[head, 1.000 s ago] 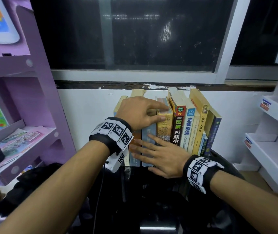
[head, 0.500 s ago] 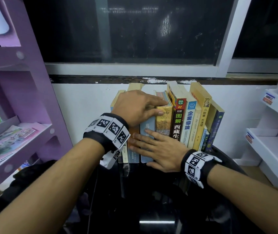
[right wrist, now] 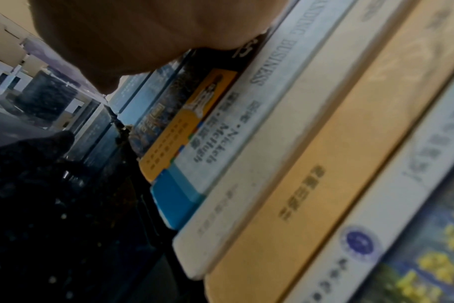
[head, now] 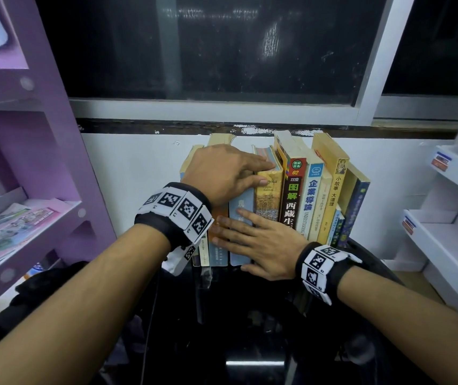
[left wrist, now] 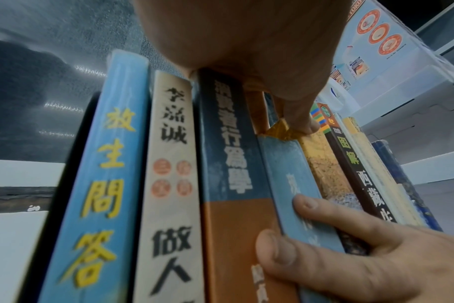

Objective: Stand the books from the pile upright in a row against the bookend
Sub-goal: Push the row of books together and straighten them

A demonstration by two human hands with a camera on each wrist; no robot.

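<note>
We see the row of books [head: 291, 195] standing upright on a dark surface [head: 250, 329] against the white wall [head: 139, 176] below the window [head: 222, 51], spines facing us. The bookend is hard to make out: in the left wrist view only a dark edge [left wrist: 73, 164] shows at the row's left end, and we cannot tell what stands at the right end. Our hands cover much of the middle spines. The light blue book [head: 240, 234] sits between an orange-and-blue spine [left wrist: 231, 164] and a yellow one [head: 268, 195]; titles are partly blurred. Our left hand [head: 222, 173] lies over the book tops, fingers extended, holding nothing. Our right hand [head: 261, 243] presses flat, fingers spread, on the lower spines. A purple shelf [head: 27, 134] stands left, a white shelf [head: 450, 218] right.
</note>
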